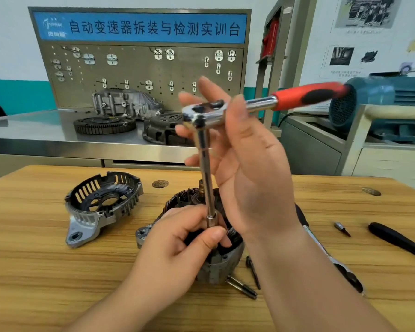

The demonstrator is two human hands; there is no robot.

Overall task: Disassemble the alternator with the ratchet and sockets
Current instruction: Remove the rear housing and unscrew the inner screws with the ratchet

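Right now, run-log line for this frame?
left hand: pinches socket at alternator | right hand: holds ratchet by head | end cover: off, on table

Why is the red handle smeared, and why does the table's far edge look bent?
Head view: the ratchet handle is motion-blurred, fading at its far end; the wide-angle lens bows the far edge of the table; the cover looks sharp.

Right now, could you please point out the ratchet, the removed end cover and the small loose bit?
ratchet (261, 103): head view, on its chrome neck.
end cover (82, 220): head view, on its silver outer wall.
loose bit (342, 228): head view, on its middle.
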